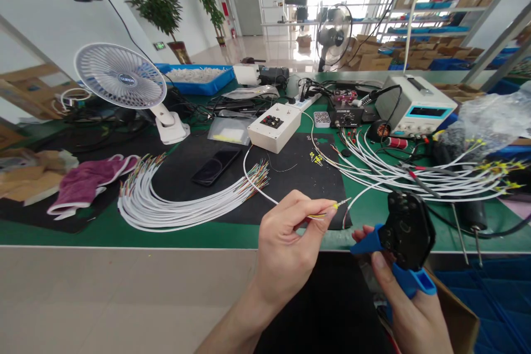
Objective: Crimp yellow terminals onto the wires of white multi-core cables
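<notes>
My left hand is closed in a pinch on the end of a white cable. Thin coloured wires show at the fingers, with a yellow piece and a small metal terminal sticking out to the right. In my right hand is a crimping tool with a black head and blue handles, which stand apart. Its head points up, a little right of the cable tip and not touching it. The cable runs back toward a white box with a black terminal block on top.
A bundle of white cables lies left on the black mat; more cables with yellow ends lie right. A phone, loose yellow pieces, a fan, a power supply and a purple cloth surround them.
</notes>
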`<state>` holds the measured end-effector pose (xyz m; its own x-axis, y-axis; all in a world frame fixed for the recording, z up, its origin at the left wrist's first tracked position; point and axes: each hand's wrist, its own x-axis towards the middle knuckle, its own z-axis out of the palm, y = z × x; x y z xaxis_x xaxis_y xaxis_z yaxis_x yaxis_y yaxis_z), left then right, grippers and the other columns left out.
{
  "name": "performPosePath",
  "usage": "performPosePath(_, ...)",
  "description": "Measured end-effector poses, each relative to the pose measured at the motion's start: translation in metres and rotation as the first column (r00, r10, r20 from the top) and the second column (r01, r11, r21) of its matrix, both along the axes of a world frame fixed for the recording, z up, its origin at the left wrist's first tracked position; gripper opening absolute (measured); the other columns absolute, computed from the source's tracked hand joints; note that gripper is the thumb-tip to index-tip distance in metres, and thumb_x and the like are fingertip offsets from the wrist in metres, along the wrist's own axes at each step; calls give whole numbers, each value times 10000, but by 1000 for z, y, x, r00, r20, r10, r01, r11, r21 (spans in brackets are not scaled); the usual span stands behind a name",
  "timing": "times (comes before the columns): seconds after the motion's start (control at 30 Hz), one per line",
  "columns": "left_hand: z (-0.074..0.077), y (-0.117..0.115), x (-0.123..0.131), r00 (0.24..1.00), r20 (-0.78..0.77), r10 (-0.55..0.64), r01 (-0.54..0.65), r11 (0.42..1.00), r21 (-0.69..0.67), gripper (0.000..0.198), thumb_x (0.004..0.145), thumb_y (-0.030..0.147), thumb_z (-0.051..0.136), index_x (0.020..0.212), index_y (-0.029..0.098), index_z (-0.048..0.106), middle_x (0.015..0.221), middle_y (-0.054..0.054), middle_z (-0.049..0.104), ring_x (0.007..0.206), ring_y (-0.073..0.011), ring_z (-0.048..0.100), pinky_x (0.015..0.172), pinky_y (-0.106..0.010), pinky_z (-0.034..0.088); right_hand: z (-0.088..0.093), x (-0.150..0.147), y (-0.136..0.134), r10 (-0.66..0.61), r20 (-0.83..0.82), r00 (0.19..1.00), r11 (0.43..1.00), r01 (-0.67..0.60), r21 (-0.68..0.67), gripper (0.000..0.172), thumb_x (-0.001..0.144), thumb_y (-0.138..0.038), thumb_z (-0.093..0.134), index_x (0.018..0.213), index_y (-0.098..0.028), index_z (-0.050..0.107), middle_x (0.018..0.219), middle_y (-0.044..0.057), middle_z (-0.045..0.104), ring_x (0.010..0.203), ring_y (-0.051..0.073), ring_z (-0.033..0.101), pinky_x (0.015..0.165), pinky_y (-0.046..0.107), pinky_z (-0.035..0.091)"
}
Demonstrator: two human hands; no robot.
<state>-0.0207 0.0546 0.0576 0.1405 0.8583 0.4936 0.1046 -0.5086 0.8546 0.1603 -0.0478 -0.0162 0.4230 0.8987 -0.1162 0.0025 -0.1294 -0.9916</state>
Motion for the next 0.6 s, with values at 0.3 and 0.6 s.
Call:
performPosePath(0.3, -28, 23, 12, 991, -110, 81, -78, 997, 27, 141, 990, 188, 703, 1067, 211, 819, 847, -10, 698, 730, -109, 628, 645, -230, 484, 13, -5, -7, -112, -180, 977, 994, 113, -4, 479, 916, -523, 744, 1334, -291, 718, 1390, 83, 733, 1372, 371, 617, 1272, 610, 314)
performPosePath(0.6, -61, 69, 23, 781, -622, -57, 102, 994, 38, 122, 994, 248, 695, 1063, 219, 791, 1052, -46, 766, 1011, -223, 699, 932, -358, 530, -18, 14, 0, 83, -520, 850, 996, -66, 52, 383, 971, -536, 662, 1140, -223, 805, 1162, 167, 816, 1137, 406, 761, 1045, 633, 560)
